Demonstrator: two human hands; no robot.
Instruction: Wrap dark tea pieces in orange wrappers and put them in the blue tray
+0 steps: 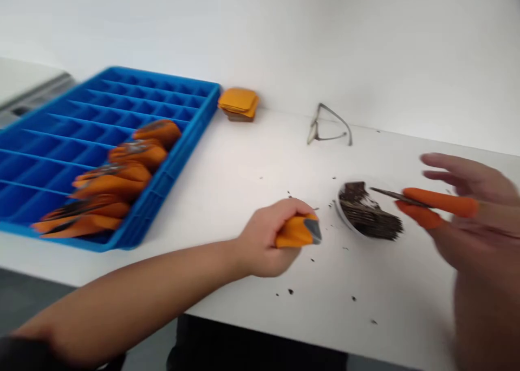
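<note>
My left hand point(270, 238) is closed round an orange folded piece point(294, 233) with a grey patch at its end, over the middle of the table. Orange finger covers point(441, 200) sit on the thumb and forefinger of my right hand point(467, 241). Pinched between them is a thin dark piece point(384, 193), seen nearly edge-on; its exact kind is unclear. The other fingers are raised and blurred. Just below its tip stands a round white dish point(345, 219) holding a stack of thin dark brown pieces point(371, 219).
A blue compartment tray point(162, 189) lies at the left, with several orange bundles point(117, 179) along its right side. Behind are a stack of orange-yellow squares point(239, 103) and a pair of glasses point(329, 127). Dark crumbs dot the white table point(244, 168).
</note>
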